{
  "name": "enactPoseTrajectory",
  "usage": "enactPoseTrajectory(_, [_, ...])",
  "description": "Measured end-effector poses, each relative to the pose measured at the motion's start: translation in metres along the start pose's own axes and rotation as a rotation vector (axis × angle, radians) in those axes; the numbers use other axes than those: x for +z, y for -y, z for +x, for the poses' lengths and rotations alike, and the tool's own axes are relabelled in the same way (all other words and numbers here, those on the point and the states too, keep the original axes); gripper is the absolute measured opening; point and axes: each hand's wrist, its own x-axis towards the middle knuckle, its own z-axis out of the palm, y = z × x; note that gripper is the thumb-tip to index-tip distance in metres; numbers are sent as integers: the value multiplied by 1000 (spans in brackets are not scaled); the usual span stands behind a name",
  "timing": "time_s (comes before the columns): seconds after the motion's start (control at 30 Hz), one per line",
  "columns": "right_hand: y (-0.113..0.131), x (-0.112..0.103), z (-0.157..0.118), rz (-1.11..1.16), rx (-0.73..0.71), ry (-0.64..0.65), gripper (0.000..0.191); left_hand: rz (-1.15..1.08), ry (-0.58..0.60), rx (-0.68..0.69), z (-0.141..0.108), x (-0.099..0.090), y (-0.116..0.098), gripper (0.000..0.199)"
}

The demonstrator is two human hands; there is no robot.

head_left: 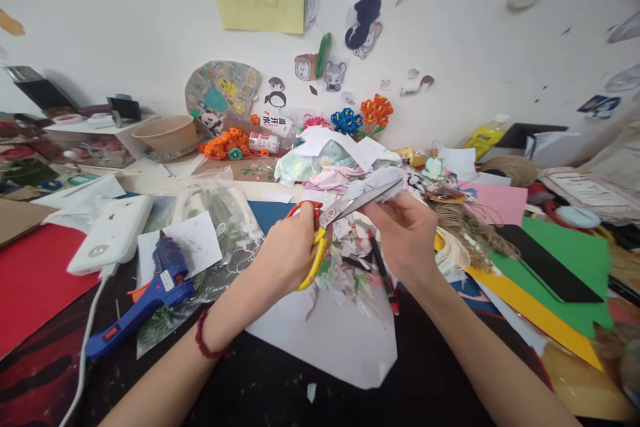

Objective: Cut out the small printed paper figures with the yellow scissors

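In the middle of the view my left hand (289,247) is closed round the red and yellow handles of a pair of scissors (327,217). The blades stand apart and point up to the right. My right hand (407,233) pinches a pale grey-blue piece (383,180), which lies at the blades; whether it is paper or cloth I cannot tell. Below both hands, a heap of small paper scraps (350,253) lies on a white sheet (335,340). A black and red pen (383,270) rests on the scraps beside my right hand.
A blue glue gun (167,277) lies on the left, near a white power bank (110,233) with a cable. Crumpled pastel pieces (325,160) are heaped behind my hands. On the right are green card (560,267) and a coil of twine (470,227).
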Motion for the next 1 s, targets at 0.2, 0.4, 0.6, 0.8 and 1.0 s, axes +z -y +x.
enactPoseTrajectory(0.2, [-1, 0, -1, -64, -15, -13, 15, 27, 27, -13, -3, 0, 2, 16])
enactPoseTrajectory(0.4, [-3, 0, -5, -100, -15, -11, 14, 37, 29, -6, -4, 1, 5, 18])
enactPoseTrajectory(0.6, [-1, 0, -6, -100, -27, -9, 15, 35, 39, -4, -7, 0, 5, 17])
enactPoseTrajectory(0.8, [2, 0, -7, -152, -48, -37, 12, 51, 46, -3, -8, -1, 3, 15])
enactPoseTrajectory(1.0, [6, 2, -9, -151, -71, -28, 11, 54, 98, -19, -11, -7, -3, 18])
